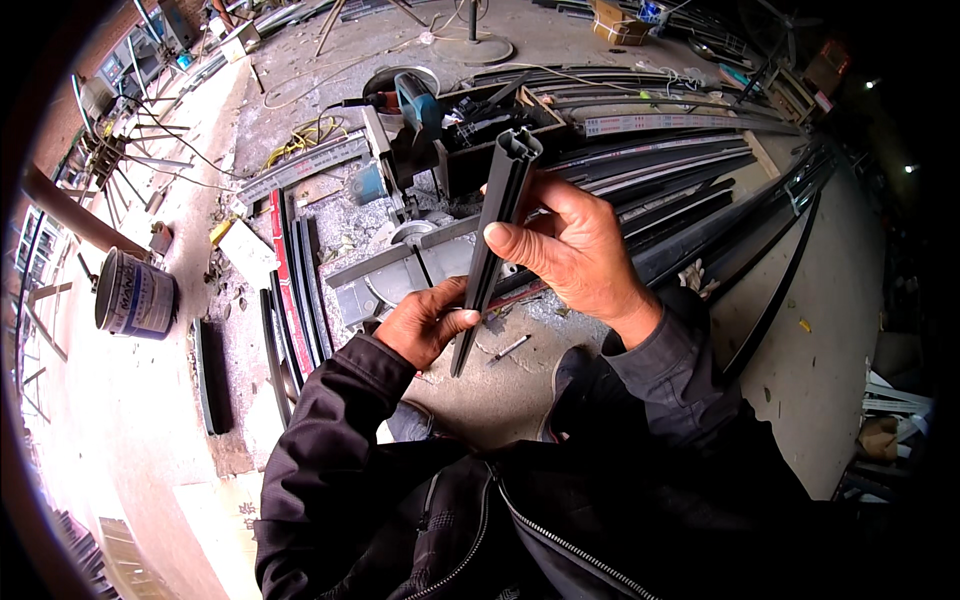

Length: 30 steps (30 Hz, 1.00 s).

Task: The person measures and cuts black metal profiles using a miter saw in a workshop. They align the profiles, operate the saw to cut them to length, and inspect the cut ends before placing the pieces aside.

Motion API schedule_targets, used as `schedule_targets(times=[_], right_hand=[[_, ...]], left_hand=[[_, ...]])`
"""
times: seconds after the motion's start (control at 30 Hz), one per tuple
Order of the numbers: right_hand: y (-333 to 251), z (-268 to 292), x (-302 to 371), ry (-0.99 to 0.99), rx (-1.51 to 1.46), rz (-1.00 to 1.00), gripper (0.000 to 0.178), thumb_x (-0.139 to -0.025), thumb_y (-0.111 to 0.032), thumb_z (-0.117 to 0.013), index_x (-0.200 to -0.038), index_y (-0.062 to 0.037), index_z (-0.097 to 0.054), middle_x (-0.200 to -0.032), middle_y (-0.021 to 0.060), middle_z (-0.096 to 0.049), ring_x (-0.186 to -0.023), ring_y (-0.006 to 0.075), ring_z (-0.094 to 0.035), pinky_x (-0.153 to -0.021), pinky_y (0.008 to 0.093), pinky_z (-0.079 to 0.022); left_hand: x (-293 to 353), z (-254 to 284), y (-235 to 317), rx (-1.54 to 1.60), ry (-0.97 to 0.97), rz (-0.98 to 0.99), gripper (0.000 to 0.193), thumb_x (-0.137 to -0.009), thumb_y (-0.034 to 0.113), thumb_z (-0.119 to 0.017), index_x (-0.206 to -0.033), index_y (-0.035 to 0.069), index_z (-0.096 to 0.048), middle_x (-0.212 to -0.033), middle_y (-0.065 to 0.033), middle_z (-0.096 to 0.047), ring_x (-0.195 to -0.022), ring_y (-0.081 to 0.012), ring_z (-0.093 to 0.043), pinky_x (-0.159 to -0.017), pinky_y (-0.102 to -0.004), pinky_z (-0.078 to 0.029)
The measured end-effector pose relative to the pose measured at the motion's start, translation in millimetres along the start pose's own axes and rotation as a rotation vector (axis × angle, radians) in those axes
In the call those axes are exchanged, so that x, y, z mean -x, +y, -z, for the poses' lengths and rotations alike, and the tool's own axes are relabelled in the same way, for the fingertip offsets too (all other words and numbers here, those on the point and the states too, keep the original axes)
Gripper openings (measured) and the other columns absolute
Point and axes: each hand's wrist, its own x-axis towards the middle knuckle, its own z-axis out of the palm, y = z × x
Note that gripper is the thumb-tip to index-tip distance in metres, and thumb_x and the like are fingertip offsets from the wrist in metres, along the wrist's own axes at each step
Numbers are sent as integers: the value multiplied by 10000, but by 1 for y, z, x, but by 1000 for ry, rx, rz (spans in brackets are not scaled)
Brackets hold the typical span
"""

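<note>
A short dark grey metal profile [492,235] with a hollow, ribbed end stands tilted in front of me, its cut end up and away. My right hand [575,245] grips its upper part, thumb pressed on the near face. Lower down, my left hand [430,320] pinches it between thumb and fingers. Beyond the profile sits a mitre saw [415,110] with a blue-green housing; its grey base and fence [400,270] lie just past my left hand. A pen or marker [510,349] rests on the floor between my shoes, below the profile.
Long dark profiles [680,170] lie stacked behind and to the right. More strips [292,285], one with red film, are at the left. A bucket [140,295] stands farther left. White gloves [697,278] lie at right; a cardboard box [619,24] is at the back.
</note>
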Motion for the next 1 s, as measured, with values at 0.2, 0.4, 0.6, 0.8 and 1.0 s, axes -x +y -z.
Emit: schedule_targets(times=[0.2, 0.4, 0.6, 0.8, 1.0], right_hand=[[0, 1, 1, 3, -21, -29, 277, -946, -184, -786, -1143, -21, -680, -962, -14, -667, -851, 50, -620, -737, 211, -534], [1, 3, 3, 12, -10, -18, 259, -947, -174, -783, -1129, -20, -681, -963, -13, -672, -862, 56, -623, -751, 220, -539], [4, 1, 3, 64, 22, 15, 278, -923, -219, -809, -1081, -16, -703, -915, -6, -688, -801, 57, -633, -706, 232, -539], [2, -2, 3, 91, 36, 7, 271, -910, -218, -822, -1056, -16, -716, -888, -6, -695, -774, 55, -640, -686, 238, -537], [-1, -3, 2, 96, 40, 37, 259, -912, -209, -818, -1052, -16, -720, -876, -7, -701, -790, 56, -653, -694, 236, -543]], left_hand=[[0, 1, -1, -48, 7, -15, 412, -1030, 174, -651, -1401, 13, -571, -1210, -72, -673, -1150, -142, -586, -1037, -326, -467], [-1, 1, 1, -79, 16, -36, 414, -1028, 210, -659, -1379, 3, -582, -1162, -71, -687, -1110, -130, -589, -1019, -320, -476], [-2, 0, 0, -133, 57, -72, 473, -1021, 220, -664, -1428, 7, -552, -1093, -153, -715, -1041, -181, -655, -967, -334, -508], [-2, 0, 2, -143, 104, -95, 344, -1031, 193, -659, -1313, 2, -607, -1036, -94, -683, -1008, -132, -600, -929, -324, -508], [-3, 1, 1, -121, 114, -92, 354, -1033, 196, -656, -1327, 7, -603, -1070, -98, -689, -1042, -141, -615, -951, -326, -507]])
